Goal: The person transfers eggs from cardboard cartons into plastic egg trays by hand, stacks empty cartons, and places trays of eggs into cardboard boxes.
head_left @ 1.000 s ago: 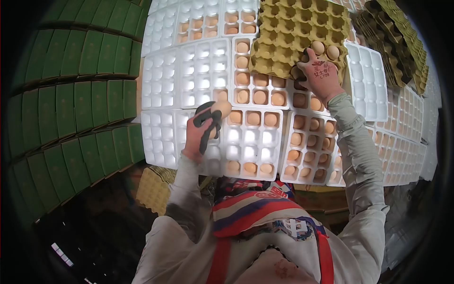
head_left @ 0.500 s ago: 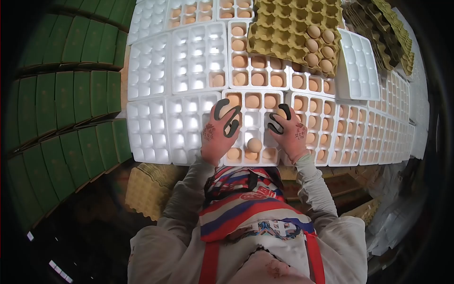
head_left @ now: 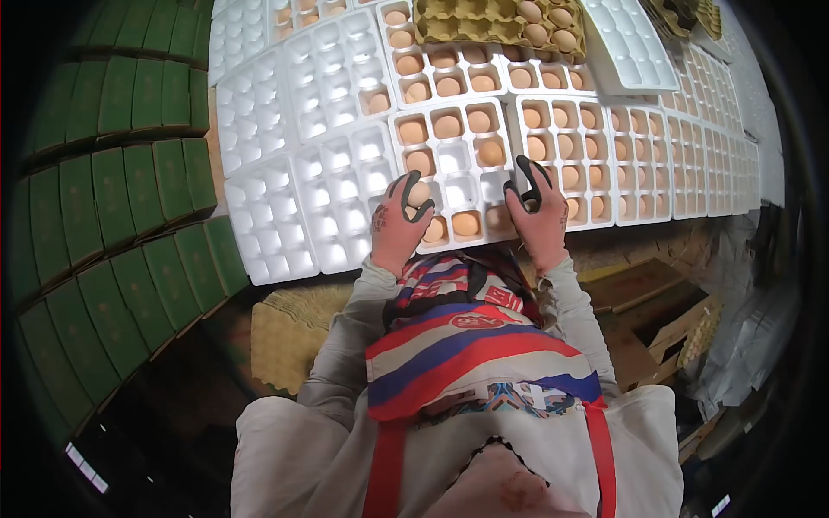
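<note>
My left hand [head_left: 402,223], in a pink glove with dark fingertips, curls round a pale egg [head_left: 419,193] at the left side of a white foam tray [head_left: 458,192]. A second egg shows partly between its fingers. On the tray's right edge, my right hand [head_left: 537,211], gloved alike, has its fingers curved round what looks like an egg [head_left: 530,205], mostly hidden. Eggs fill the tray's back row, and a browner egg [head_left: 490,154] sits in the second row's right cup. More eggs [head_left: 466,224] lie in the front row.
Foam trays without eggs [head_left: 337,168] adjoin on the left; egg-filled trays [head_left: 566,142] extend right. Behind are a pulp tray [head_left: 471,30] with several eggs and a tilted foam tray [head_left: 626,47]. Green boxes [head_left: 108,190] line the left. An open carton [head_left: 661,319] stands below right.
The view has shifted, so the trays sit higher. The browner egg now rests in a second-row cup near my right hand. The egg lying atop the front row is no longer there.
</note>
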Demonstrator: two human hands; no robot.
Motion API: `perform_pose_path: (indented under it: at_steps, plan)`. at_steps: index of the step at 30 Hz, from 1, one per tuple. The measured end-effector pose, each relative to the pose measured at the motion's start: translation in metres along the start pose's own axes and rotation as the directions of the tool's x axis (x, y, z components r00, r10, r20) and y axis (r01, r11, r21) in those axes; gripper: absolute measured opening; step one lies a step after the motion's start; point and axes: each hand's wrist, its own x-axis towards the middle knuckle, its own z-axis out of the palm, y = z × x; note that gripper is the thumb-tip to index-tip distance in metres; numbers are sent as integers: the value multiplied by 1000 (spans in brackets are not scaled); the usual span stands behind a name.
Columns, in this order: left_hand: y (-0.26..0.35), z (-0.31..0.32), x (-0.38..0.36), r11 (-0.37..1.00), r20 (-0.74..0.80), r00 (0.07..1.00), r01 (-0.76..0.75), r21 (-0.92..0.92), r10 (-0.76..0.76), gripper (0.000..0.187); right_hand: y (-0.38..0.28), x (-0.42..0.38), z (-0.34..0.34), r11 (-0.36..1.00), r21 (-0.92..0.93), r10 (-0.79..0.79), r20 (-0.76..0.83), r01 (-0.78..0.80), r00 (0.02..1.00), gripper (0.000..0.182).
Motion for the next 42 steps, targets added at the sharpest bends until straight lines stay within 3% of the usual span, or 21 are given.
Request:
perform_pose_path:
  at_steps: [1,4,6,8,9,10,12,15,17,18,20,21,23,26,28,29,31,35,38,39,42]
  plan:
    - [0,0,1,999,14,1000,-15,32,14,59,-3,-1,-2,995,-25,-96,-59,95,994,43]
    - [5,-8,5,991,9,999,-36,125,35,59,-17,14,6,956,266,-103,-94,125,990,42]
    - [12,-14,2,999,-97,995,-7,47,11,55,-32,28,25,849,528,-36,-12,37,999,42]
    - [21,-21,-2,999,-150,989,22,43,-15,55,-27,38,51,881,279,-382,-57,382,923,39]
    - [23,-24,-5,998,-172,985,40,38,-32,55,-22,32,64,863,236,-453,-36,448,891,37]
    - [22,-26,-11,999,-152,988,25,41,-19,56,-18,26,68,899,244,-411,180,364,894,37]
    - [16,-25,-18,999,-113,994,-4,35,8,59,-3,22,74,756,-42,-616,293,654,731,38]
    - [10,-10,-7,943,24,994,-113,313,111,58,13,5,63,888,12,-460,-31,461,887,40]
    - [21,-5,-2,890,115,991,-110,443,65,53,6,10,30,949,118,-274,-139,291,951,43]
    - [26,-4,4,928,71,988,-152,339,136,51,8,15,16,956,102,-248,-214,274,945,42]
    - [33,0,18,958,-35,964,-258,128,265,46,4,17,-6,921,357,-65,-260,158,964,40]
    - [30,11,33,930,-122,922,-364,58,368,42,11,17,-12,936,325,-46,-274,137,961,39]
    - [26,31,60,873,-16,897,-426,236,442,37,20,10,-18,968,240,-1,-294,75,956,39]
    - [15,55,83,640,156,774,-604,474,614,37,14,6,-31,972,187,-102,-201,140,974,36]
    - [37,47,90,641,126,722,-670,374,681,37,5,31,-53,967,-42,-256,-188,252,948,36]
    - [48,48,103,695,49,754,-627,353,655,38,7,57,-61,961,114,-223,-216,252,951,37]
    - [78,47,137,824,-64,834,-524,216,548,39,-10,130,-87,912,-101,-410,-259,398,874,32]
    - [141,61,254,804,-49,836,-507,310,546,49,-27,297,-106,509,-643,-711,61,572,701,39]
    - [160,88,343,701,46,839,-481,527,542,59,-14,366,-103,268,-662,-568,478,700,670,38]
    - [155,97,360,640,106,841,-480,600,531,64,-12,369,-105,286,-638,-601,462,715,653,42]
    - [141,95,378,573,270,770,-619,538,578,66,-17,343,-130,830,-43,-541,179,556,822,50]
